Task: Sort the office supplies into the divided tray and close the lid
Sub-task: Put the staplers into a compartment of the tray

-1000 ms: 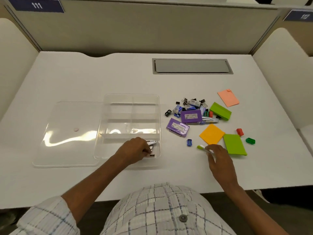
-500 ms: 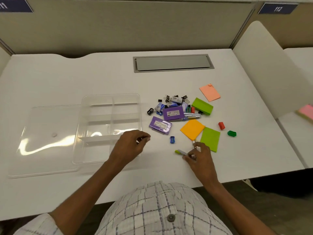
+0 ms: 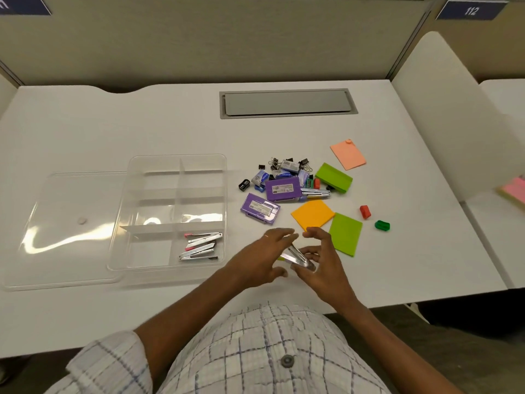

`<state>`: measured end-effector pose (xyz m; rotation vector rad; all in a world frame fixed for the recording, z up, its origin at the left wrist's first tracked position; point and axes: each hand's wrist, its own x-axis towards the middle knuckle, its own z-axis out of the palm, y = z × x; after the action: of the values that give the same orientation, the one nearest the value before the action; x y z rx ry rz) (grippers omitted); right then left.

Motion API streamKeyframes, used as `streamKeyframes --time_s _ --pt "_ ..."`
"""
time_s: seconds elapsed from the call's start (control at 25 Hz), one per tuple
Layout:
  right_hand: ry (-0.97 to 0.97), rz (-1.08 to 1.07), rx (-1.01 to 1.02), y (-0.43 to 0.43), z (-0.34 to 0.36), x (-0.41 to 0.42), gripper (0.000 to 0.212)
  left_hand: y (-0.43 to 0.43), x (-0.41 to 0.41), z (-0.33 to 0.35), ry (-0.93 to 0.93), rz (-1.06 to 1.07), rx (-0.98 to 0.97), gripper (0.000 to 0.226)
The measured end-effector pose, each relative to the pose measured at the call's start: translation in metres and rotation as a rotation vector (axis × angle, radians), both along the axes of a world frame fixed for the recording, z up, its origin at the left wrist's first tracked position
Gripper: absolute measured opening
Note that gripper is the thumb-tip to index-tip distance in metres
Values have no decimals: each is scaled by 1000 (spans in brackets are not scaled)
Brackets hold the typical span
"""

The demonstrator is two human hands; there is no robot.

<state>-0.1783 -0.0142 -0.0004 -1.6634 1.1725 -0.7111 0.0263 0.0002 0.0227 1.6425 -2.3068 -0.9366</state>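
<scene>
From the head view, the clear divided tray (image 3: 176, 211) sits left of centre on the tabletop (image 3: 142, 123), its lid (image 3: 65, 228) lying flat beside it toward the left edge. Two staplers (image 3: 200, 245) rest in the tray's near right compartment; the other compartments look empty. The left hand (image 3: 261, 260) and right hand (image 3: 324, 265) meet near the front edge, both gripping a silver stapler (image 3: 297, 257). Half a second ago the left hand was by the tray, apart from the right.
</scene>
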Motion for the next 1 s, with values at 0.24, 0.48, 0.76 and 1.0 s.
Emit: streamKeyframes --time_s 0.24,0.48,0.76,1.0 --pt "-73 234 10 -27 27 8 79 -10 5 8 -28 124 -2 56" --pt "-14 500 -37 -48 30 32 64 17 32 20 80 286 100 60" --pt "231 278 -331 -126 13 18 27 55 112 25 121 631 -118 47" --pt "749 290 -443 -189 -3 -13 38 56 145 17 -75 586 13 60"
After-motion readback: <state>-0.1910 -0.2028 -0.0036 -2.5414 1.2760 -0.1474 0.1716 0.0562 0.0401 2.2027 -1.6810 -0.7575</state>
